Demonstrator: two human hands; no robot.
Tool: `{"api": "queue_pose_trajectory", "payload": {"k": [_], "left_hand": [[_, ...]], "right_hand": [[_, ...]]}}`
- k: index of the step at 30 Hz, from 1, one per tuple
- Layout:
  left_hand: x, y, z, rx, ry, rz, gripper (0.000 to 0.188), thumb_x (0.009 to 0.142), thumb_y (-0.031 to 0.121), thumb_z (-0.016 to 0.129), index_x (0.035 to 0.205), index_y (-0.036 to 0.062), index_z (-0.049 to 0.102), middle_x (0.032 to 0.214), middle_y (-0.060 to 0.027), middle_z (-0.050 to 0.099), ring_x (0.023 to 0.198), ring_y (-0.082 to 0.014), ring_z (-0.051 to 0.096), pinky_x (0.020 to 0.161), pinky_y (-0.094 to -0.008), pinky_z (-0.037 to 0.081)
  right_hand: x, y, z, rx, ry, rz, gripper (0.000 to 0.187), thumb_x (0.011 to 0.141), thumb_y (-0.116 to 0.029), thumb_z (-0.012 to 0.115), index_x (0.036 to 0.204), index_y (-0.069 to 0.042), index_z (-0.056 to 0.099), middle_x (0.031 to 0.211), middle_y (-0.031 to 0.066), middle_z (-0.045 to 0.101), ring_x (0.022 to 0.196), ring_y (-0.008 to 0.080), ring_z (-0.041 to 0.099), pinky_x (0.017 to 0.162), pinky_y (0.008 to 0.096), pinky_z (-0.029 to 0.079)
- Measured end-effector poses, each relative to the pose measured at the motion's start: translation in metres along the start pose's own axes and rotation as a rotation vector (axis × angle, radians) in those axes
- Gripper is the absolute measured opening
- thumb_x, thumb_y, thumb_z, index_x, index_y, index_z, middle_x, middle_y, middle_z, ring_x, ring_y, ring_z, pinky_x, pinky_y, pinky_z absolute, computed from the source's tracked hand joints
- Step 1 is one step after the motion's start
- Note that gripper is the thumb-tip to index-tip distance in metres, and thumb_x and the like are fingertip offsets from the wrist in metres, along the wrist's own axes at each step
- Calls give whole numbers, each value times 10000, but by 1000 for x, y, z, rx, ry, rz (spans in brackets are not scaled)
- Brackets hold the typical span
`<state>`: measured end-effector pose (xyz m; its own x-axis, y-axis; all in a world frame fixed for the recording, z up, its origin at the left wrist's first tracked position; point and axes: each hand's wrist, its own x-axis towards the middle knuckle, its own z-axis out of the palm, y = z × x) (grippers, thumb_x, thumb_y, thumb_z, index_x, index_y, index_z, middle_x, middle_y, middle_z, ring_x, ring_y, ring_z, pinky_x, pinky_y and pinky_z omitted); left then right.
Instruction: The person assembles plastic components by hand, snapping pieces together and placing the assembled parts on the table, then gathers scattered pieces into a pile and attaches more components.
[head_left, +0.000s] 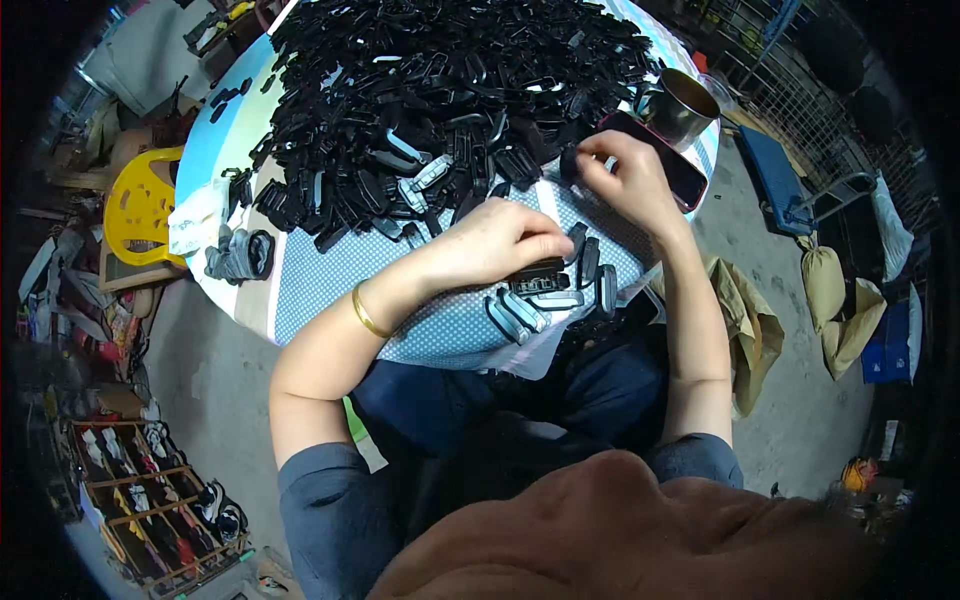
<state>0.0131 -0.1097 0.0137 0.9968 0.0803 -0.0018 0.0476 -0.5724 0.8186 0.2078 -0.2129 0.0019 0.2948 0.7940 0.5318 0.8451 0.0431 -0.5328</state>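
Note:
A big heap of small black plastic parts (440, 90) covers the far half of a round table with a blue dotted cloth (330, 290). My left hand (500, 245) rests on the cloth, fingers closed on a black rectangular part (537, 276). Around it lie several similar black and grey parts in a row (545, 300). My right hand (625, 175) is further back at the heap's near edge, pinching a small black part (570, 160) between its fingertips.
A dark phone with a red case (672, 165) and a metal cup (685, 105) sit by my right hand. A stack of assembled parts (240, 257) lies at the table's left rim. A yellow plastic stool (140, 205), a shoe rack (150, 500) and tan sacks (835, 300) stand around on the concrete floor.

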Motion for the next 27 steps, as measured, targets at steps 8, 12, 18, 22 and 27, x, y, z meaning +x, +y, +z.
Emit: {"api": "queue_pose_trajectory", "payload": {"k": [8, 12, 18, 22, 27], "left_hand": [[12, -26, 4, -124, 374, -111, 291, 867, 140, 606, 1101, -33, 597, 922, -89, 654, 803, -116, 618, 716, -256, 509], [12, -23, 0, -395, 477, -163, 333, 836, 68, 627, 1150, -24, 564, 1032, -102, 619, 825, -150, 616, 719, -276, 520], [10, -12, -3, 525, 730, 425, 444, 693, 15, 677, 1128, 22, 588, 1096, -134, 601, 1005, -310, 551, 875, -372, 457], [6, -12, -7, 365, 642, 361, 372, 701, -7, 663, 1070, 8, 619, 1048, -131, 614, 972, -252, 570, 848, -335, 463], [11, -16, -4, -410, 567, 78, 226, 829, 78, 633, 1035, -14, 639, 899, -32, 589, 805, -88, 554, 751, -232, 454]], "right_hand": [[-5, -4, 31, -362, 1, 3, 206, 743, -190, 644, 810, -12, 563, 761, 211, 622, 741, 356, 620, 668, 442, 489], [-3, -11, 12, -279, 20, 162, 192, 685, -153, 630, 769, 9, 570, 695, 215, 608, 678, 369, 619, 645, 445, 492], [-7, -29, 1, 668, -194, 397, 178, 781, -115, 668, 724, -33, 520, 630, -8, 572, 561, 65, 563, 481, 211, 428], [-8, -46, -4, 887, -229, 427, 150, 876, -158, 611, 863, -13, 575, 705, 17, 602, 613, 74, 591, 550, 196, 478], [-9, -27, 4, 538, 13, 110, 203, 911, -177, 559, 981, 9, 598, 853, 54, 620, 748, 82, 596, 636, 207, 500]]}}
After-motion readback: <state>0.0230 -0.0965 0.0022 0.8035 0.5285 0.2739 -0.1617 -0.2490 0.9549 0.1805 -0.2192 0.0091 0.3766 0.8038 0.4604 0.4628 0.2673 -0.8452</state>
